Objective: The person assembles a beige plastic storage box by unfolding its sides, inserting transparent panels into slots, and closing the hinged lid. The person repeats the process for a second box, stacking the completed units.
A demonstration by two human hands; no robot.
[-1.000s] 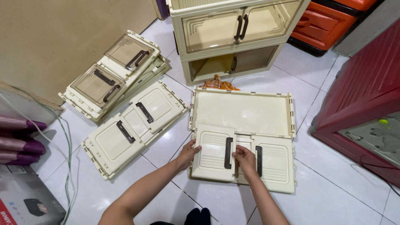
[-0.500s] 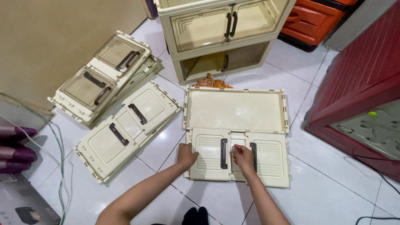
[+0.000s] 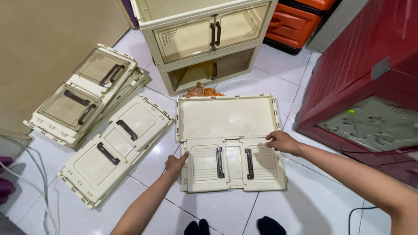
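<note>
Head view: the person's feet (image 3: 235, 226) are cut off at the bottom edge, only dark toes showing. An orange thing (image 3: 201, 92) pokes out from behind the flat panel and cannot be identified. The red cabinet (image 3: 370, 69) on the right and the orange crates (image 3: 296, 24) at the top run out of frame. The fingertips of both hands curl at the panel edges, so whether anything is under them is hidden.

The floor (image 3: 283, 74) is glossy white tile with thin dark joints. A tan wall (image 3: 48, 48) stands at left, pale cables (image 3: 41, 191) trailing beside it. An assembled cream storage cabinet (image 3: 204, 39) with 2 doors stands at the top.

The folded cream panel set (image 3: 230, 139) lies flat on the tiles in the middle: 1 plain ribbed-edge sheet above, 2 door leaves with dark brown vertical handles below. The left hand (image 3: 176, 163) grips the left edge of the door section, fingers partly closed on it. The right hand (image 3: 281, 141) rests on the right edge near the hinge line, fingers bent and pinching the rim. A second door panel (image 3: 115, 150) lies flat just to the left, and a stack of clear-window panels (image 3: 82, 102) leans by the wall.
</note>
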